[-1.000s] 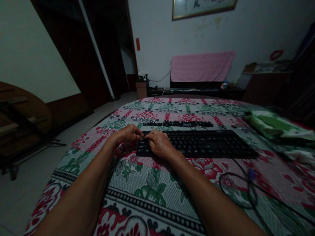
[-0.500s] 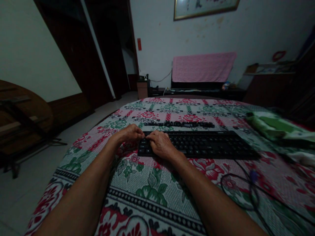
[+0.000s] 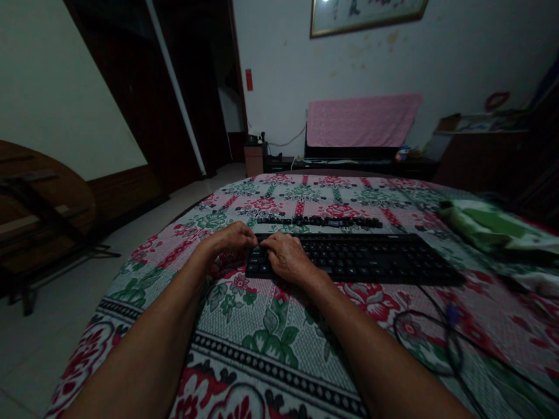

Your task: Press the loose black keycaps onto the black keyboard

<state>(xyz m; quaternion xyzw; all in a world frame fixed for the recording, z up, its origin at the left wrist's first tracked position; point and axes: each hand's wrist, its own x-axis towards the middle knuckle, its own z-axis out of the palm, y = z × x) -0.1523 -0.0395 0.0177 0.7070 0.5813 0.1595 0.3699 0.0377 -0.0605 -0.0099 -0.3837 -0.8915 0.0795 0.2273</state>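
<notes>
Flowered cloth (image 3: 271, 326) lies under the black keyboard (image 3: 367, 260), small black pieces (image 3: 336, 222) lined up beyond. My left hand (image 3: 236, 237) and right hand (image 3: 286, 255) curl at its far left corner; whether they grip, I cannot tell.

Bare forearms (image 3: 152, 331) angled inward, left hand (image 3: 233, 237) curled, right hand (image 3: 286, 256) palm down, fingers bent, fingertips close together

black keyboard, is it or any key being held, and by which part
It cannot be told: the left grip and right grip are both at the left end of the keyboard, the detail there too dark and small to show any hold.
</notes>
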